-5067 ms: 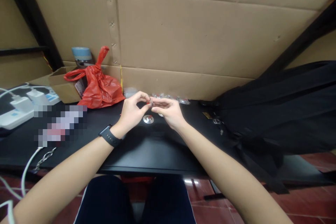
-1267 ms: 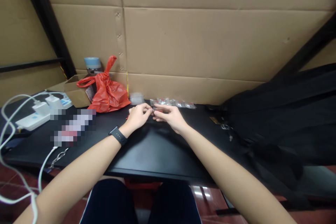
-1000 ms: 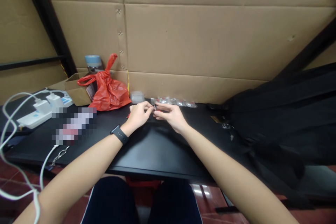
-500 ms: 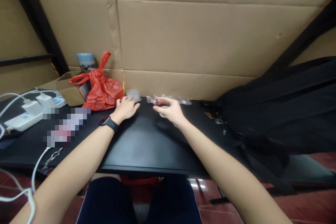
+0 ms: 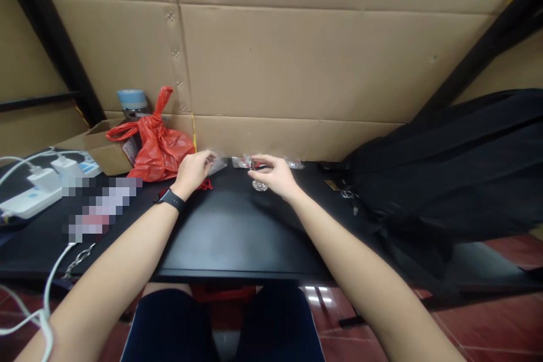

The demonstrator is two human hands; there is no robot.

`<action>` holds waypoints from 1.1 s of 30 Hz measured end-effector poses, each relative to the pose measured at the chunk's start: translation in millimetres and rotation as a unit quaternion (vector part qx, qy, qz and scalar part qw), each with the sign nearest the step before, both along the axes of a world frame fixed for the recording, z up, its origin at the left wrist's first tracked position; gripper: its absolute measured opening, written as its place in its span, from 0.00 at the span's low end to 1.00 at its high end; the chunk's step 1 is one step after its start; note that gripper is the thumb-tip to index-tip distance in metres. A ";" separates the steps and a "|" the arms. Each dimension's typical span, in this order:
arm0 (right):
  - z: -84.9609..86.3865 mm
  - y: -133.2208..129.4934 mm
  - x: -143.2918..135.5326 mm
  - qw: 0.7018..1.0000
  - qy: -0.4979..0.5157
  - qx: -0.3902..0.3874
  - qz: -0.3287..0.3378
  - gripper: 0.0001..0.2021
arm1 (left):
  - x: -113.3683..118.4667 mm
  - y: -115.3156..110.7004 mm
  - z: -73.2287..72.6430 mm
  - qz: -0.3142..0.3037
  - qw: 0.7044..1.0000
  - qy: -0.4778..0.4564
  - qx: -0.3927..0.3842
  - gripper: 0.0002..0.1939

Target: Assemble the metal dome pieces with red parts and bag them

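My left hand (image 5: pixel 195 171), a dark watch on its wrist, is closed at the fingertips on the edge of a clear plastic bag (image 5: pixel 218 164) near the cardboard wall. Below its fingers lies a red cord (image 5: pixel 206 184). My right hand (image 5: pixel 275 176) pinches a small shiny piece (image 5: pixel 253 164) between thumb and fingers. Just beneath that hand shows a clear round disc-like piece (image 5: pixel 260 185); whether it joins the pinched piece I cannot tell. Small clear packets with red bits (image 5: pixel 294 164) lie along the back of the black table (image 5: pixel 237 237), partly behind my right hand.
At left stand a red plastic bag (image 5: pixel 163 150), a cardboard box (image 5: pixel 108 150), a blue-lidded bottle (image 5: pixel 132 100) and a white power strip (image 5: pixel 29 198) with cables. A black backpack (image 5: pixel 458 175) fills the right side, with a keyring (image 5: pixel 348 194) beside it.
My left hand's spread fingers have closed on the clear bag, and the red cord has come into view. My right hand keeps its pinch; the round clear piece below it shows more. The view has shifted slightly.
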State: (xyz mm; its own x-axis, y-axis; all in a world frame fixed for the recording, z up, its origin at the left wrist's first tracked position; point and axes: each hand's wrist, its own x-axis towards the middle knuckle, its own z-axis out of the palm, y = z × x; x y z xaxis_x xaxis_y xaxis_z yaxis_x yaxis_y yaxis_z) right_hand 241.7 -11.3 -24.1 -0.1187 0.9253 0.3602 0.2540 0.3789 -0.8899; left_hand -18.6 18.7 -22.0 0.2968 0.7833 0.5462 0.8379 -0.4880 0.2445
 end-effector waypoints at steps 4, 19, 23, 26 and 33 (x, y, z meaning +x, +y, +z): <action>2.7 0.4 4.9 1.000 -0.021 0.003 0.019 0.26 | 11.8 -8.4 -0.1 -0.076 0.997 -0.011 -0.027 0.12; 4.6 -0.1 11.9 0.996 -0.067 0.001 0.052 0.24 | 18.1 -25.0 0.4 -0.167 0.976 0.017 -0.140 0.06; 4.2 -1.7 11.4 0.996 -0.046 0.007 0.081 0.21 | 28.1 -33.7 1.3 -0.194 0.973 0.036 -0.118 0.03; 5.7 -3.5 10.9 0.994 -0.055 0.003 0.092 0.18 | 38.4 -37.7 -2.9 -0.225 0.966 0.050 -0.114 0.04; 16.1 -12.6 10.7 0.990 -0.137 -0.021 0.034 0.14 | 42.2 -45.2 -6.1 -0.256 0.948 0.096 -0.164 0.13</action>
State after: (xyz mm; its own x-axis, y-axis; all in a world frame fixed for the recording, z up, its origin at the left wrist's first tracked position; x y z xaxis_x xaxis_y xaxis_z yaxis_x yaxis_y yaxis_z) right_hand 252.4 -24.0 -8.0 -0.2691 0.9252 0.2674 0.4635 0.3678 -0.8062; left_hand 23.6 -26.5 -28.0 0.7539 0.6273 0.1953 0.5557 -0.7674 0.3198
